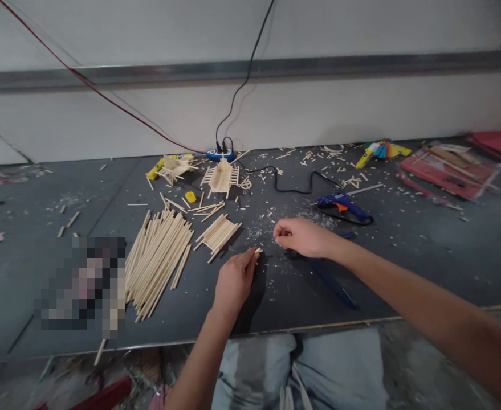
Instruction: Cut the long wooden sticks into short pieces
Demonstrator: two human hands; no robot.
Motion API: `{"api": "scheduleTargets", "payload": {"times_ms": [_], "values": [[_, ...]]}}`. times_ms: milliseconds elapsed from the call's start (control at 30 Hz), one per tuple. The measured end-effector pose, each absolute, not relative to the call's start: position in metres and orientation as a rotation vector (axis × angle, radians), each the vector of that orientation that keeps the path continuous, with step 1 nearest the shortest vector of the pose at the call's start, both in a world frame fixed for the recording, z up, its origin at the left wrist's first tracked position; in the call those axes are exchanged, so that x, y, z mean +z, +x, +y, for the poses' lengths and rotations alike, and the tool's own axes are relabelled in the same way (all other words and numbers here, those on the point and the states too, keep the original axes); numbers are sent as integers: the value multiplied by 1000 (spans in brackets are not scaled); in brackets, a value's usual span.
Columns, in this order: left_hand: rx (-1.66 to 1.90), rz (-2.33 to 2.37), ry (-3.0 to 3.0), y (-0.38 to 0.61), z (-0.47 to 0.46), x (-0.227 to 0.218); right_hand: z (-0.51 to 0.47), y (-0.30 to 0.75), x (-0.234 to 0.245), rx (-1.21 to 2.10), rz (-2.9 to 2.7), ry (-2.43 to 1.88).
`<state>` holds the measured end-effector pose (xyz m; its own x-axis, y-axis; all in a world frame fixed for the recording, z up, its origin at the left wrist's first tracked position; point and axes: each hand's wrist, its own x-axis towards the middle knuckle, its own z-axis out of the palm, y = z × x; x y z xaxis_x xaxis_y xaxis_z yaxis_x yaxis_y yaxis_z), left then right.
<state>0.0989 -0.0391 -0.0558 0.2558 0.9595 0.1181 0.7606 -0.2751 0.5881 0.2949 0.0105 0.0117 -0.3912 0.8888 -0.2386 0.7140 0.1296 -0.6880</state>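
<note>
My left hand (235, 279) pinches a couple of short wooden stick pieces (258, 250) between thumb and fingertips, just above the table. To its right, my right hand (298, 236) has its fingers curled together; whatever they may hold is too small to make out. A small flat panel of glued sticks (218, 234) lies left of my hands. Under my right forearm rests a long dark blue tool (332, 282), partly covered, its kind unclear. Beyond my right hand lies a blue glue gun (344, 206) with an orange trigger.
A pile of wooden sticks (158, 265) lies at left beside a blurred-out patch. Behind stand a stick-built model (222, 176), a second stick piece (175, 168) and a blue power socket (220, 154) with cables. Wood scraps litter the dark table (425, 262). Red packets (447, 171) lie at right.
</note>
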Motion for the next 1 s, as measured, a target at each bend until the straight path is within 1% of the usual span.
{"api": "scheduleTargets", "payload": {"times_ms": [200,400,600,767,900,1000], "values": [[615,1569,2161,100,-39,-53,5,297,8,1127,-2150,-1555],[478,1635,2273,103,-41,-48,0,300,9,1139,-2115,-1560],[472,1662,2260,105,-41,-48,-4,303,12,1157,-2078,-1567],[427,1574,2269,103,-35,-45,-9,307,17,1160,-2068,-1586],[299,1503,2423,102,-25,-37,-13,312,21,1169,-2063,-1598],[287,1436,2540,104,-19,-33,-15,316,24,1171,-2045,-1605]]}}
